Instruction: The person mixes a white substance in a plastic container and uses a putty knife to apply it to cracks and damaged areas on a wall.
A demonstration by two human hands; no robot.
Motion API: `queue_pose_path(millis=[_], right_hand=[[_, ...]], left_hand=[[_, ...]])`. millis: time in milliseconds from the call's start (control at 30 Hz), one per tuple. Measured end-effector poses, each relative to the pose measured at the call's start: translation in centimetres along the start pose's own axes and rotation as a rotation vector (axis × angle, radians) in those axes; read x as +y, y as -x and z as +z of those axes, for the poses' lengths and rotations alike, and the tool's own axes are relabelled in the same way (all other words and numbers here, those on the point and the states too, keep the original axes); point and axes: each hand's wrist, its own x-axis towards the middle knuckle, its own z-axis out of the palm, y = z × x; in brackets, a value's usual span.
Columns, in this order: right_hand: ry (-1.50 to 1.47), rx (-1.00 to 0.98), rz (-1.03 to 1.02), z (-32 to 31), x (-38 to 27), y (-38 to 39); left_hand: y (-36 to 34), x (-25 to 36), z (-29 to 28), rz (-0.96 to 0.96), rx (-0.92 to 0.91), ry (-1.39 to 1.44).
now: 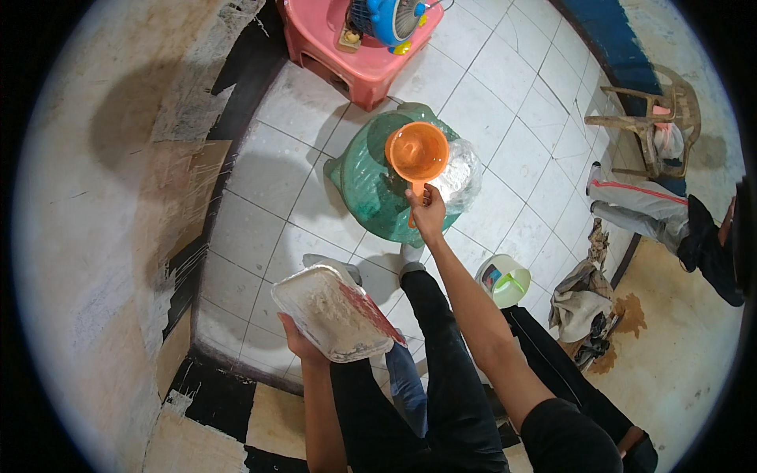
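The left one of two cameras on the person's head looks down. The left hand [297, 339] is near, the right hand [427, 211] farther out. The round view goes from the left wall [102, 236] to the far pink table [322, 35].

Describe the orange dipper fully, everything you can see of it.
The orange dipper has a round, deep cup and a straight handle, all in one colour and plastic by its look. Its mouth faces up toward the camera; the inside shines, but whether it holds liquid is unclear. The handle points back toward the person, gripped by the right hand. The cup appears over the green rounded object; whether they touch cannot be told.
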Motion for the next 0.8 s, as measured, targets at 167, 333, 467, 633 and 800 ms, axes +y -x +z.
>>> queue_pose_path(millis=[167,333,467,633,800], right_hand=[[-0.066,-0.012,0.018,-1.0,0.6,0.3],[-0.178,0.077,-0.144,-3.5,2.2,0.6],[-0.045,0.315,0.066,-8.7,6.7,-2.3],[0.129,0.398,0.124,-9.2,11.0,-5.6],[0.123,0.150,0.297,-8.8,12.0,-6.5]], left_hand=[[0.0,-0.3,0.4,0.001,-0.010,0.005],[-0.3,-0.1,0.0,0.027,0.044,-0.054],[-1.1,0.5,0.3,0.044,0.039,-0.073],[-2.0,0.6,0.7,0.045,0.025,-0.103],[-2.0,0.1,0.7,0.048,0.071,-0.110]])
